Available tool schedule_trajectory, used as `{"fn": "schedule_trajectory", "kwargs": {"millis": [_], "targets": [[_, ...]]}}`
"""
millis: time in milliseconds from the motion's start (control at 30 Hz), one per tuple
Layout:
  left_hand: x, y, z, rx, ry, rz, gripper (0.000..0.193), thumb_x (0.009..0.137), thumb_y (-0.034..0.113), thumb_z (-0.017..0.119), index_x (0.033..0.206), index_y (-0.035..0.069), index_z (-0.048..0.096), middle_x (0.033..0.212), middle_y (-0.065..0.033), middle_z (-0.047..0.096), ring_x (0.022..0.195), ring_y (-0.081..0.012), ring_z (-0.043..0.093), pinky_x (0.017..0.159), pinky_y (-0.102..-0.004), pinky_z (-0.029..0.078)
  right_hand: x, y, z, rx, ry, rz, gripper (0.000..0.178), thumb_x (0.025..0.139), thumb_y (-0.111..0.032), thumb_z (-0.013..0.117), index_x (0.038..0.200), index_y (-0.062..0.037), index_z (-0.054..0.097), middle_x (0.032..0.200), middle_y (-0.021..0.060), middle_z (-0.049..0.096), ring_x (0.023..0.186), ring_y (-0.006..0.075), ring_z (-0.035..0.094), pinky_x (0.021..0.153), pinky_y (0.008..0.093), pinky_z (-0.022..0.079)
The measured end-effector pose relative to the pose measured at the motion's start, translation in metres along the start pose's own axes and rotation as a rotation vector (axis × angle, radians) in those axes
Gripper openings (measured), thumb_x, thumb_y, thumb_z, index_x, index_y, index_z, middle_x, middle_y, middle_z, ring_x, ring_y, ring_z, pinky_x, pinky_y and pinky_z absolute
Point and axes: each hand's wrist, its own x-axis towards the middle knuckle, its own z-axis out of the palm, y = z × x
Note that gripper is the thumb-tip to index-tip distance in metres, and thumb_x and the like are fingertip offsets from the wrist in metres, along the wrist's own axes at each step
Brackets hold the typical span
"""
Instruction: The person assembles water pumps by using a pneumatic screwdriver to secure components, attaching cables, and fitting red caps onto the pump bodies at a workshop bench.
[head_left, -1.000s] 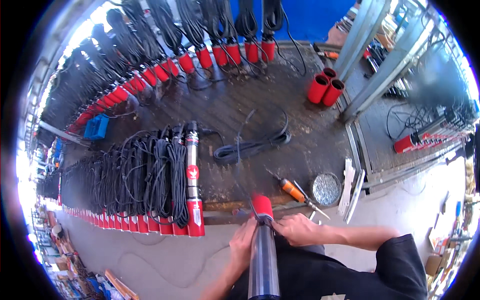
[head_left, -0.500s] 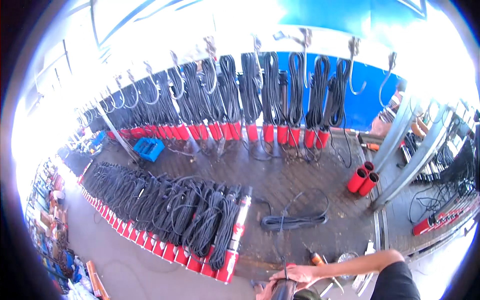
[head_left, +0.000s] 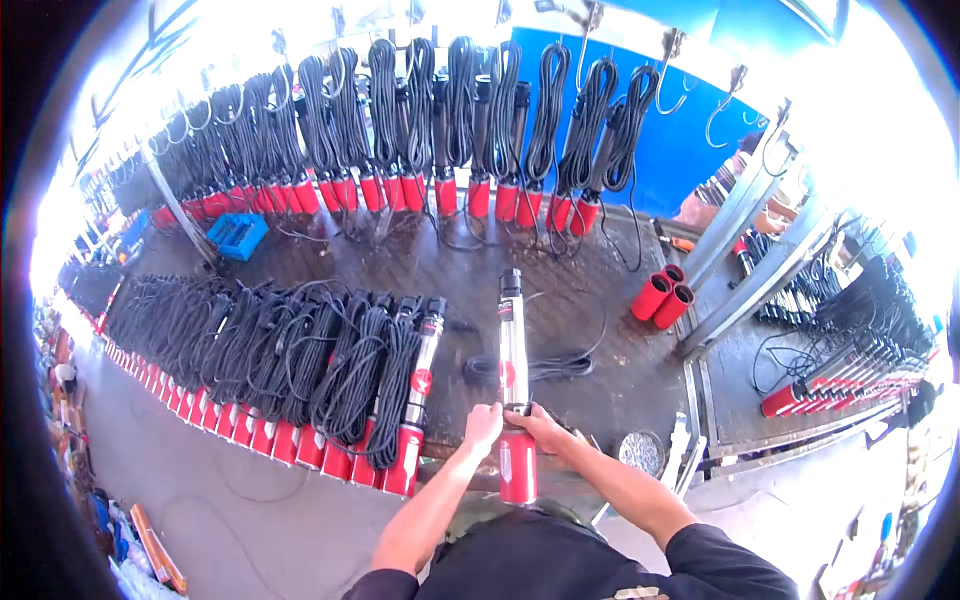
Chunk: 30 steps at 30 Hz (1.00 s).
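I hold a long submersible pump (head_left: 512, 345) between both hands, its steel tube and black top pointing away from me and its red end close to my body. My left hand (head_left: 484, 428) grips it from the left at the black band above the red part. Around the same band from the right closes my right hand (head_left: 541, 428); the fingertips of both hands are partly hidden. Behind the pump, a coiled black cable (head_left: 565, 367) lies on the dark workbench (head_left: 610, 385). Just left, a similar pump (head_left: 425, 350) ends a long row.
Pumps with bundled black cables (head_left: 300, 350) line the bench's left front edge. More pumps (head_left: 480, 198) stand at the back under metal hooks (head_left: 670, 85). A blue crate (head_left: 237, 237), red tubes (head_left: 660, 300), a round dish (head_left: 641, 453) and metal posts (head_left: 745, 240) are around.
The pump has come up from the lower edge and now shows nearly full length, with both hands at its band. My view has shifted, so the bench sits further left and higher.
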Motion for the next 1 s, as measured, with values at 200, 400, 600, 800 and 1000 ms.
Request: {"fn": "schedule_trajectory", "kwargs": {"millis": [200,400,600,800,1000], "targets": [[-0.012,0.012,0.002,0.314,-0.155,-0.105,0.071,0.072,0.059,0.076,0.089,-0.011,0.071,0.089,-0.0312,0.070,0.090,-0.0424,0.071,0.079,-0.0464,0.056,-0.009,0.050,0.015,0.041,0.064,-0.003,0.058,0.091,-0.027,0.071,0.128,0.0092,0.046,0.110,0.0164,0.064,0.099,0.0178,0.063,0.081,0.0339,0.055],[-0.018,-0.007,-0.011,0.294,-0.082,-0.073,0.053,0.068,0.044,0.084,0.080,-0.007,0.074,0.074,-0.0242,0.071,0.070,-0.0325,0.073,0.068,-0.0412,0.058,-0.035,0.010,0.016,-0.233,-0.158,0.072,0.062,0.090,-0.033,0.070,0.133,0.0027,0.045,0.117,0.0119,0.062,0.109,0.0219,0.060,0.091,0.0341,0.050],[-0.038,-0.012,0.009,0.021,-0.018,0.166,0.026,0.084,0.025,0.076,0.088,0.000,0.076,0.072,-0.0113,0.072,0.063,-0.0170,0.068,0.064,-0.0346,0.053,-0.006,0.058,-0.036,0.184,-0.260,0.119,0.036,0.101,-0.035,0.059,0.119,-0.0048,0.053,0.095,0.0019,0.058,0.082,0.0082,0.052,0.071,0.0252,0.045],[-0.066,-0.017,0.045,0.101,0.282,0.184,0.026,0.090,0.018,0.066,0.110,0.002,0.071,0.087,-0.0230,0.071,0.079,-0.0382,0.071,0.072,-0.0447,0.053,-0.006,0.053,-0.020,-0.321,0.042,0.035,0.049,0.099,-0.038,0.059,0.124,0.0027,0.045,0.102,0.0159,0.066,0.093,0.0212,0.064,0.080,0.0355,0.051],[-0.087,-0.003,0.067,0.544,0.286,0.408,0.071,0.085,0.028,0.069,0.131,-0.019,0.045,0.129,-0.0358,0.053,0.124,-0.0486,0.049,0.110,-0.0502,0.037,0.010,0.071,-0.023,-0.463,0.029,0.047,0.052,0.098,-0.033,0.059,0.123,0.0102,0.043,0.112,0.0257,0.066,0.106,0.0300,0.065,0.089,0.0404,0.051]]}}
